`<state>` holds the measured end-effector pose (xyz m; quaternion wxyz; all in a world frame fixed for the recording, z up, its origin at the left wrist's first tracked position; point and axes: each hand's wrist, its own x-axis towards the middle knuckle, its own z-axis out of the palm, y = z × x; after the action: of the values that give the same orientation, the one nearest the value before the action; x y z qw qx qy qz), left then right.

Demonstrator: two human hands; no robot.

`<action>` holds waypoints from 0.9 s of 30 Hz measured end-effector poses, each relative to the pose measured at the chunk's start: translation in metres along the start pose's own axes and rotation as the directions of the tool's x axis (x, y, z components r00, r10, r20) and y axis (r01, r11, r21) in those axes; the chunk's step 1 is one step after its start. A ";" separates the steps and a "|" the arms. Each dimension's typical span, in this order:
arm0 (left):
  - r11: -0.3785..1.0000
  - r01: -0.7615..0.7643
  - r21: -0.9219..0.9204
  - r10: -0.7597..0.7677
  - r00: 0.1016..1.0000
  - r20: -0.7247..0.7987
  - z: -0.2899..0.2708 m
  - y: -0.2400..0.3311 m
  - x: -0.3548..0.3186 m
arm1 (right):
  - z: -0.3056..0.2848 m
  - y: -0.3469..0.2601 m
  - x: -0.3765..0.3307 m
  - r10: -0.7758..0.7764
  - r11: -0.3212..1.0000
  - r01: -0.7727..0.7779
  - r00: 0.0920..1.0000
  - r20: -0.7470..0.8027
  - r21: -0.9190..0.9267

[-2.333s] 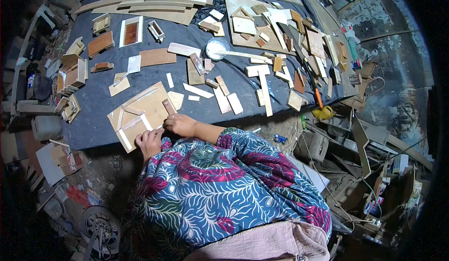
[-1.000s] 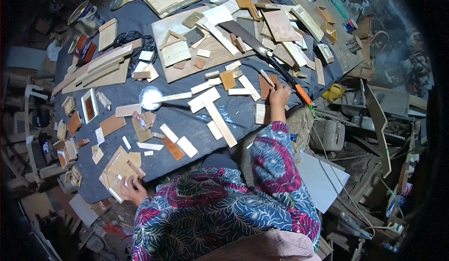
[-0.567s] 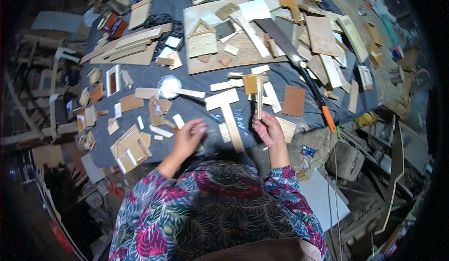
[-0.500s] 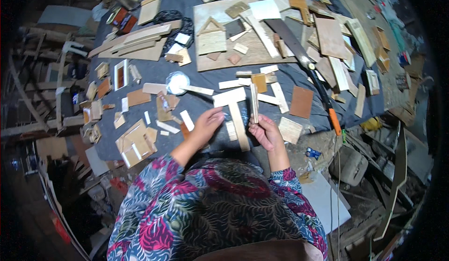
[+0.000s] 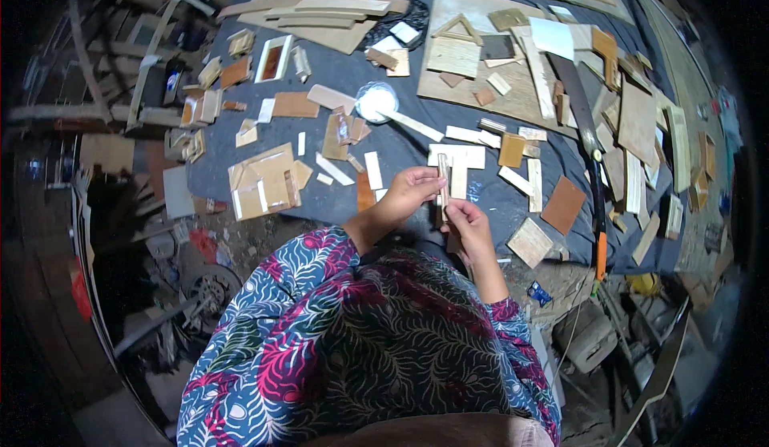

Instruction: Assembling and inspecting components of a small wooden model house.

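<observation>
A narrow wooden strip (image 5: 442, 176) stands on end between my hands, its thin edge toward me. My right hand (image 5: 471, 229) pinches it near its lower end. The fingertips of my left hand (image 5: 412, 191) close on its side, higher up. Just beyond it, a pale flat wooden piece (image 5: 473, 157) lies crosswise on the cloth, and another pale strip (image 5: 459, 181) runs from it toward me, forming a T. A round tub of white paste (image 5: 368, 109) sits to the left, with a flat wooden stick (image 5: 416, 126) resting across its rim.
A handsaw (image 5: 578, 106) with an orange-tipped handle lies at the right. Plywood boards (image 5: 448, 94) and many offcuts spread over the dark cloth (image 5: 272, 138). Long slats (image 5: 320, 13) are stacked at the far left. Clutter surrounds the table.
My left hand has come over from beside the T-shaped pieces to grip the wooden strip with my right. The view has shifted, so the table appears further right.
</observation>
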<state>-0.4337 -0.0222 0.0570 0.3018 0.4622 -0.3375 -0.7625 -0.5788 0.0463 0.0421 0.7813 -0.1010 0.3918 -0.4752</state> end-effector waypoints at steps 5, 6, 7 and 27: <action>0.983 -0.185 0.019 0.186 0.981 -0.058 -0.005 -0.017 -0.004 | -0.001 0.004 0.010 -0.157 0.899 0.132 0.987 -0.027 -0.418; 0.988 -0.145 0.053 0.150 0.984 -0.098 -0.002 -0.012 -0.007 | -0.008 0.007 0.013 -0.108 0.922 0.106 0.994 0.015 -0.372; 0.992 -0.128 -0.002 0.128 0.988 -0.084 0.000 -0.009 -0.009 | -0.008 0.008 0.015 -0.056 0.956 0.069 0.997 0.054 -0.284; 0.977 -0.145 -0.154 0.134 0.988 -0.080 -0.019 -0.030 -0.014 | 0.003 0.006 0.011 0.087 0.967 -0.064 0.993 0.085 -0.247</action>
<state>-0.4152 0.0017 0.0332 0.4022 0.4377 -0.2963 -0.7476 -0.5697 0.0396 0.0349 0.7983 -0.2036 0.4132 -0.3880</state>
